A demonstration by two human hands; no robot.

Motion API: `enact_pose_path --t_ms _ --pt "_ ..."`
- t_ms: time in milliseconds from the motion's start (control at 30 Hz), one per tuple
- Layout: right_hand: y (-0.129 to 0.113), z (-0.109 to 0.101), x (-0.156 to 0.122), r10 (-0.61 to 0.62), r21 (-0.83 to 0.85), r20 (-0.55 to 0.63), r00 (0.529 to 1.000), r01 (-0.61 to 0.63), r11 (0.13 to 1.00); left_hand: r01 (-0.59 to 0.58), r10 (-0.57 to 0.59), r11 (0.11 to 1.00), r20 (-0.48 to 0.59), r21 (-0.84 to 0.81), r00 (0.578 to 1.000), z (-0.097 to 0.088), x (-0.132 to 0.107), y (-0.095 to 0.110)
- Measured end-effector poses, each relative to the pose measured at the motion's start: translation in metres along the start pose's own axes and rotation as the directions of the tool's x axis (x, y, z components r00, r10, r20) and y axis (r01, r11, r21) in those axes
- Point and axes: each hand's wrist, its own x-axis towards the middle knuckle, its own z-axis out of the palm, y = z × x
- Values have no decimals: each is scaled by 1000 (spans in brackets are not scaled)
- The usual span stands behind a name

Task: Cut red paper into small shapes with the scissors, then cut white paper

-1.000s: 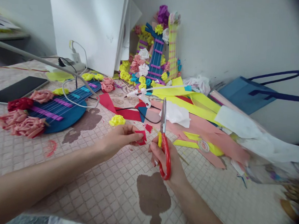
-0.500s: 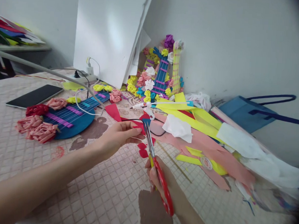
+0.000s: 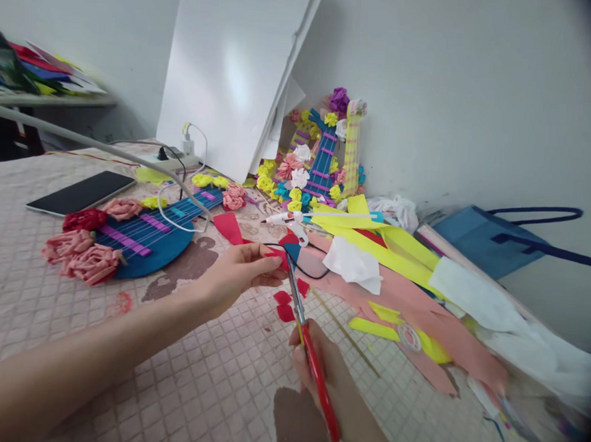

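Observation:
My left hand (image 3: 242,271) pinches a piece of red paper (image 3: 276,254) between thumb and fingers. My right hand (image 3: 324,366) is wrapped round the red handle of a pair of scissors (image 3: 298,302). The blades point up and away, with their tips beside the red paper at my left fingertips. Below them, small cut red petals (image 3: 284,312) lie on the tabletop. Just behind my left hand is a longer red strip (image 3: 227,227). A white hot glue gun (image 3: 295,222) rests beyond both hands, its black cord looping near the scissor tips.
To the left lie a blue paper guitar (image 3: 158,249) with paper roses and a dark tablet (image 3: 81,193). Decorated guitars (image 3: 323,159) lean at the wall beside white boards (image 3: 229,70). Yellow strips (image 3: 404,238), pink paper (image 3: 420,315) and a blue bag (image 3: 489,236) are at the right.
The view has shifted, so the table's things appear slightly lower and further right. The scissor blades look closer together at the red paper. Both hands keep their holds.

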Motion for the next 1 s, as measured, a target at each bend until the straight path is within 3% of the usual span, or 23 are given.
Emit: enact_pose_path --t_ms 433,1000 --pt "2 -2 3 -31 -76 -12 999 30 997 -3 3 1000 7 0 1000 0 1 -1" --pt "-5 1 2 16 -28 -23 1000 -17 999 4 -4 1000 18 3 1000 -1 1 -1"
